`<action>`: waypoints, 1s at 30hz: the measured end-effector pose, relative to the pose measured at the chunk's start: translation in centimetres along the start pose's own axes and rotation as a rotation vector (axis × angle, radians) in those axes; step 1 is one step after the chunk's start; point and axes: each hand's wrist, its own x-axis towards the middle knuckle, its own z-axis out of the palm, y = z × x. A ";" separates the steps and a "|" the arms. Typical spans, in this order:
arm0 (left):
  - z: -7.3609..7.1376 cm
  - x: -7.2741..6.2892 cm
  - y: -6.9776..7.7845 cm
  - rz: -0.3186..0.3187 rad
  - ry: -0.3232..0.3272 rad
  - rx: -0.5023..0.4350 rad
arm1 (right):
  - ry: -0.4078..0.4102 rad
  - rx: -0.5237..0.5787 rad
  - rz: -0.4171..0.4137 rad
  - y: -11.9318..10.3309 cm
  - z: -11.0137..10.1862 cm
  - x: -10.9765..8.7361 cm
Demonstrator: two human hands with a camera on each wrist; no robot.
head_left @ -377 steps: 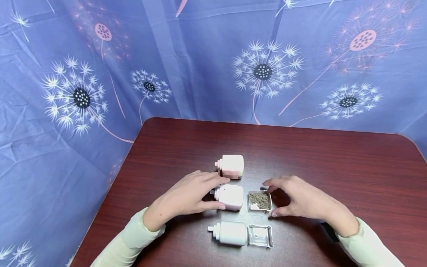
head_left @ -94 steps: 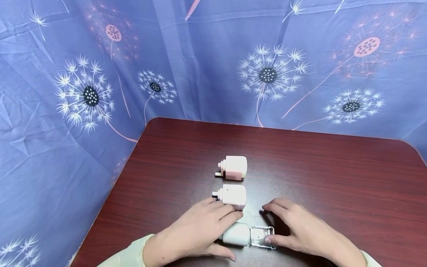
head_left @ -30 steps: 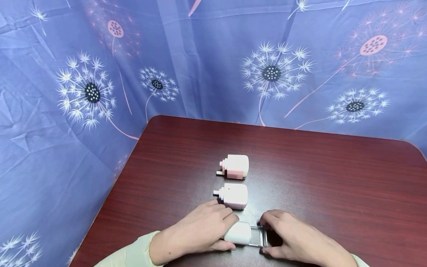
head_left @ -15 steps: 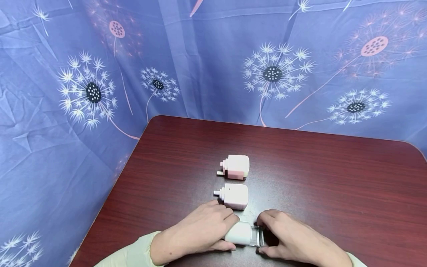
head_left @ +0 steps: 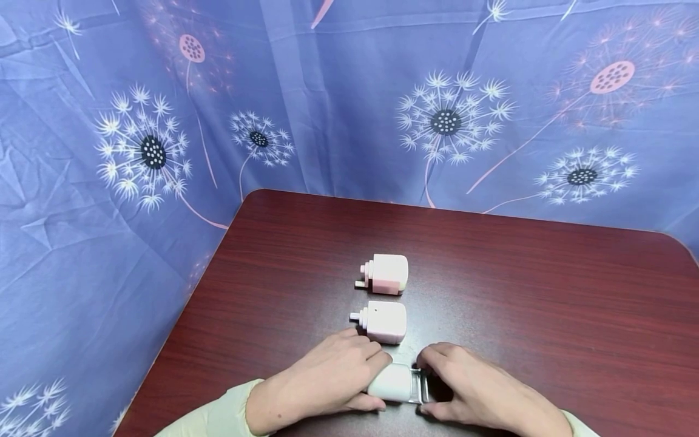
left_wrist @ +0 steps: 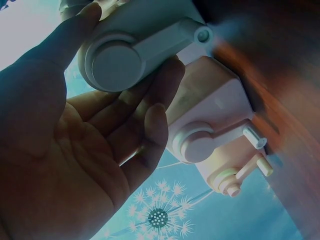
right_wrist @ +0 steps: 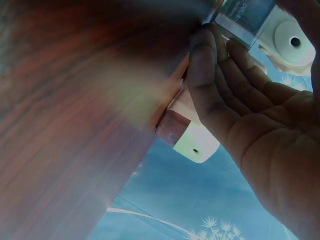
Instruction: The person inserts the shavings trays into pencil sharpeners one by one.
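Note:
My left hand point(head_left: 333, 379) grips a pale green hand-crank pencil sharpener point(head_left: 390, 382) lying on the table, its crank showing in the left wrist view. My right hand point(head_left: 475, 388) pinches the clear shavings tray point(head_left: 419, 386) by its sides, between thumb and fingers. Part of the tray sits inside the sharpener's front end and a short part sticks out. Printed letters mark the clear tray point(right_wrist: 240, 20) in the right wrist view. Just beyond the left fingertips lies a pale pink crank sharpener point(head_left: 386, 321).
A third sharpener point(head_left: 389, 273), pink and white, lies farther back in the same row, cranks pointing left. The dark red wooden table point(head_left: 519, 291) ends at a blue dandelion-print cloth point(head_left: 355, 121) behind and on the left.
The right hand has taken hold of the clear tray and moved it left, into the green sharpener. A tray of shavings seen earlier beside the middle sharpener is out of sight.

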 end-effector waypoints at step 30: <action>0.0 0.0 -0.1 0.001 -0.006 -0.011 | -0.023 0.025 -0.012 -0.4 0.2 0.8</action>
